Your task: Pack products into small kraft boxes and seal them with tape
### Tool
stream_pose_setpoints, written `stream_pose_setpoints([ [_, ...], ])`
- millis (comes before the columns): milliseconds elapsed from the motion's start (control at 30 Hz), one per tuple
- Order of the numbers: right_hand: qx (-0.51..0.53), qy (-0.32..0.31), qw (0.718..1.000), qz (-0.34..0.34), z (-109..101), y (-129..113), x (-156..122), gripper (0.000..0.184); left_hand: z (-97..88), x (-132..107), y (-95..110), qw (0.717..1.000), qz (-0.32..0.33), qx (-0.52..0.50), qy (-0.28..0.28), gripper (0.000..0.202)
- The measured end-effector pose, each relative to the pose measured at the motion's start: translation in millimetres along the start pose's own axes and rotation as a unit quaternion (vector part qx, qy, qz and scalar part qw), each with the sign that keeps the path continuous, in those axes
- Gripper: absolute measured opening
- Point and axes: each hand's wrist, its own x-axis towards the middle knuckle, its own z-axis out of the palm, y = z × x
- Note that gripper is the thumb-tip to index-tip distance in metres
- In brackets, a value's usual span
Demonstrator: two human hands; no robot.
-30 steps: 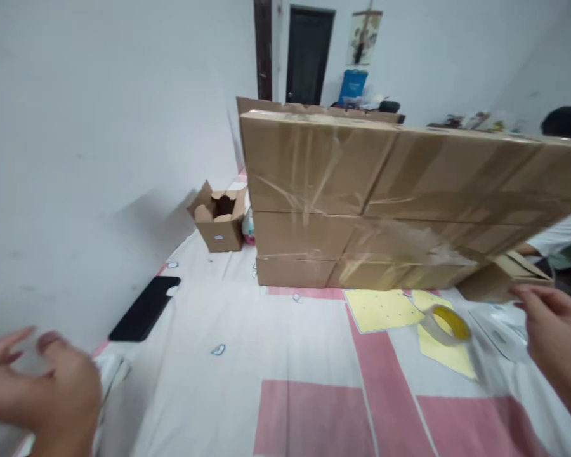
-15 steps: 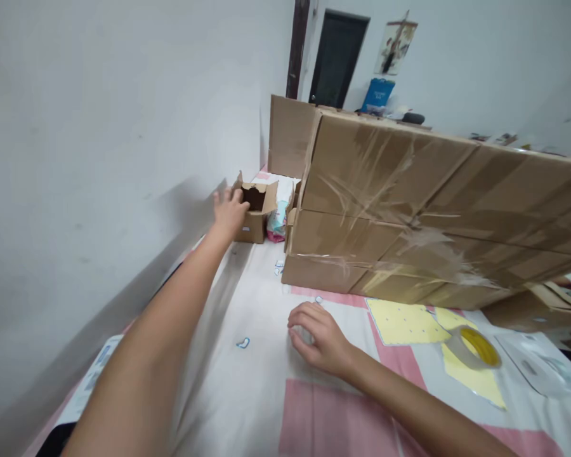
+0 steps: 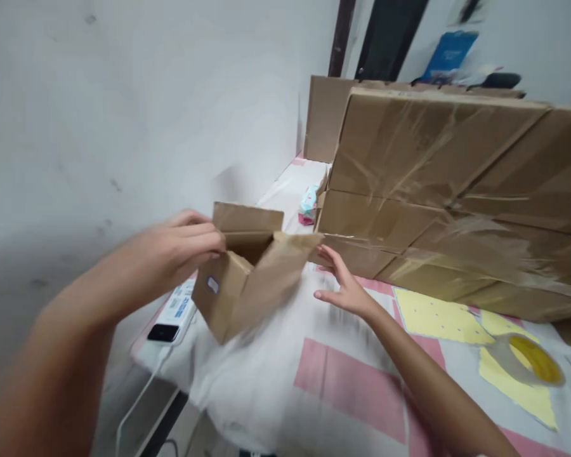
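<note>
A small cardboard box [image 3: 223, 295] with raised flaps and a little white label hangs tilted over the bed-like surface. My left hand [image 3: 190, 244] is closed on its upper left edge. The box's opening looks dark inside, and its contents cannot be made out. To the right of the box, my right hand [image 3: 340, 279] is held with fingers apart and nothing in them, close to the right flap. Behind that hand stands a big stack of taped cardboard boxes [image 3: 385, 216].
A roll of tape [image 3: 535, 360] rests on yellow patterned pieces [image 3: 442, 316] at the right. A white power strip [image 3: 176, 311] with a cable lies at the left edge. A pink and teal packet [image 3: 308, 204] sits by the stack, and a white wall [image 3: 137, 114] bounds the left.
My left hand has gripped the small box and brought it nearer from beside the wall, tilting it. My right hand has opened and moved up toward it. The view has shifted left.
</note>
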Motion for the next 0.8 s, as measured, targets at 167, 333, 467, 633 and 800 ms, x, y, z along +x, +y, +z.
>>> stream_pose_setpoints([
  [167, 0.244, 0.035, 0.966, 0.078, 11.0, 22.7, -11.2, 0.106, 11.0, -4.7, 43.9, 0.995, 0.076, 0.022, -0.055, 0.02],
  [333, 0.291, 0.171, 0.924, 0.181, -14.0, 48.0, -79.9, 0.067, 48.5, -10.8, 57.8, 0.993, 0.069, -0.031, 0.091, 0.029],
  [467, 0.272, 0.251, 0.911, 0.184, -44.8, 55.8, -147.3, 0.072, 113.7, -23.4, 68.5, 0.947, -0.071, -0.122, 0.289, 0.034],
  [633, 0.235, 0.304, 0.905, 0.184, -57.9, 61.0, -208.0, 0.066, 204.1, -44.3, 97.5, 0.842, -0.268, -0.359, 0.3, 0.037],
  [800, 0.236, 0.331, 0.891, 0.2, -59.4, 81.0, -241.3, 0.079, 243.7, -55.0, 116.8, 0.77, -0.348, -0.464, 0.265, 0.055],
])
